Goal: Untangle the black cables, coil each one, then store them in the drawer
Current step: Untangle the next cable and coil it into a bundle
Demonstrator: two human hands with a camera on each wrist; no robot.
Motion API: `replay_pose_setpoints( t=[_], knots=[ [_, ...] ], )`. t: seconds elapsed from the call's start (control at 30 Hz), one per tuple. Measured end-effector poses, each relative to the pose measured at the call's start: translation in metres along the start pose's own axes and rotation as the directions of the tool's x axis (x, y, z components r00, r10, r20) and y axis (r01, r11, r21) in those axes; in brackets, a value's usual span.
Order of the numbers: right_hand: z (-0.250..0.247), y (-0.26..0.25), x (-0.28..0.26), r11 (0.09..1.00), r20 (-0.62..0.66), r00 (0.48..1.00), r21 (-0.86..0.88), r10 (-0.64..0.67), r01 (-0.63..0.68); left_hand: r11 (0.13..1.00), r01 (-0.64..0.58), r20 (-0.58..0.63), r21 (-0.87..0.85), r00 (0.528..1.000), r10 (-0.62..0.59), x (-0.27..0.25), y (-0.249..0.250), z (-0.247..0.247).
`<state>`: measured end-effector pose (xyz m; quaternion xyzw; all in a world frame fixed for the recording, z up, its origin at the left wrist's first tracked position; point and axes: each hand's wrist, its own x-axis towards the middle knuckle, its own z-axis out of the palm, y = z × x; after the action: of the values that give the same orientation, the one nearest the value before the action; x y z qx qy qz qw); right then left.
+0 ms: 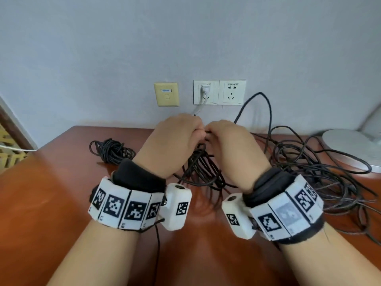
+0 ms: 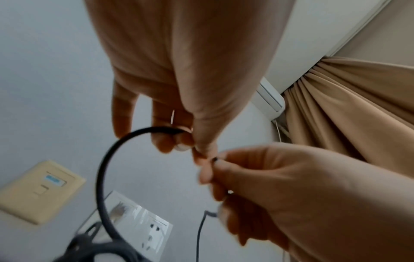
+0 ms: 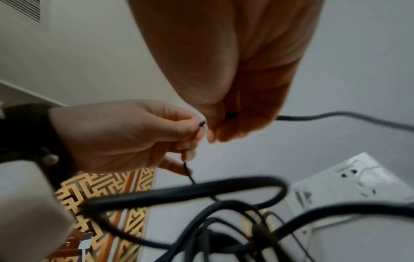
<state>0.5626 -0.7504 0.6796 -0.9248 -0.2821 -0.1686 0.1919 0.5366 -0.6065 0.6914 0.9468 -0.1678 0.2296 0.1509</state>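
Both hands are raised close together over the brown desk [image 1: 51, 193], near the wall. My left hand [image 1: 198, 131] pinches a black cable [image 2: 103, 177] that curves down in an arc to loose loops [image 1: 202, 168] hanging below. My right hand [image 1: 210, 132] pinches the same thin cable right beside it, fingertips almost touching; a strand [image 3: 336, 115] leaves it to the right. A coiled black bundle [image 1: 111, 149] lies on the desk at the left. A big loose tangle of black cable [image 1: 309, 174] spreads on the right. No drawer is in view.
A round grey lamp base [image 1: 350, 147] stands at the desk's right, partly ringed by cable. On the wall behind are a white double socket [image 1: 233, 92] with a white plug and cord [image 1: 201, 104], and a beige plate [image 1: 166, 94]. A patterned screen [image 1: 8, 149] stands far left.
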Motion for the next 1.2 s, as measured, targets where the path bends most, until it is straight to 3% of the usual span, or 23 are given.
replay_pose_setpoints(
  t=[0.07,0.13,0.17,0.23,0.4,0.5,0.57,0.6,0.7,0.77,0.9,1.03,1.2],
  knots=[
    [-0.005,0.013,0.003,0.989,-0.191,0.98,0.147,0.055,-0.027,1.0,0.004,-0.058,-0.018,0.998,-0.005,-0.001,-0.006,-0.006],
    [-0.013,0.03,0.001,0.954,-0.438,0.891,0.3,0.12,0.019,0.997,0.054,-0.071,-0.058,0.996,-0.059,-0.001,-0.017,-0.012],
    [-0.016,0.038,0.001,0.943,-0.491,0.858,0.332,0.153,0.022,0.994,0.081,-0.06,-0.077,0.994,-0.086,-0.001,-0.024,-0.013],
    [-0.016,0.053,0.003,0.943,-0.506,0.838,0.331,0.204,-0.03,0.989,0.12,-0.022,-0.09,0.992,-0.122,-0.001,-0.031,-0.012],
    [-0.017,0.084,0.006,0.916,-0.389,0.84,0.292,0.378,-0.277,0.987,0.123,-0.031,-0.099,0.991,-0.126,0.003,-0.034,-0.007],
    [-0.01,0.093,0.006,0.888,-0.045,0.889,0.101,0.455,-0.449,0.978,0.12,-0.106,-0.172,0.985,-0.139,0.007,-0.036,-0.007],
    [-0.01,0.083,0.002,0.901,0.17,0.885,-0.087,0.434,-0.425,0.968,0.09,-0.15,-0.235,0.98,-0.128,0.009,-0.03,-0.005],
    [-0.015,0.072,-0.001,0.915,0.193,0.897,-0.15,0.398,-0.374,0.968,0.057,-0.17,-0.246,0.98,-0.101,0.01,-0.025,-0.003],
    [-0.034,0.033,-0.016,0.968,0.062,0.981,-0.187,0.182,-0.167,0.981,-0.079,-0.231,-0.176,0.972,0.037,0.011,-0.011,0.001],
    [-0.039,0.003,-0.025,0.981,-0.007,0.998,-0.184,0.065,-0.065,0.976,-0.152,-0.276,-0.157,0.955,0.104,0.012,-0.002,0.001],
    [-0.032,0.002,-0.018,0.998,-0.139,0.989,-0.032,0.046,-0.051,0.955,-0.185,-0.263,-0.232,0.957,0.121,0.009,0.008,0.001],
    [-0.044,0.028,-0.01,0.956,-0.447,0.881,0.292,0.151,-0.016,0.945,-0.055,-0.08,-0.323,0.996,0.031,0.009,-0.01,0.006],
    [-0.046,0.045,-0.005,0.928,-0.577,0.782,0.371,0.235,-0.005,0.95,0.043,0.167,-0.309,0.986,0.009,0.009,-0.014,0.022]
  ],
)
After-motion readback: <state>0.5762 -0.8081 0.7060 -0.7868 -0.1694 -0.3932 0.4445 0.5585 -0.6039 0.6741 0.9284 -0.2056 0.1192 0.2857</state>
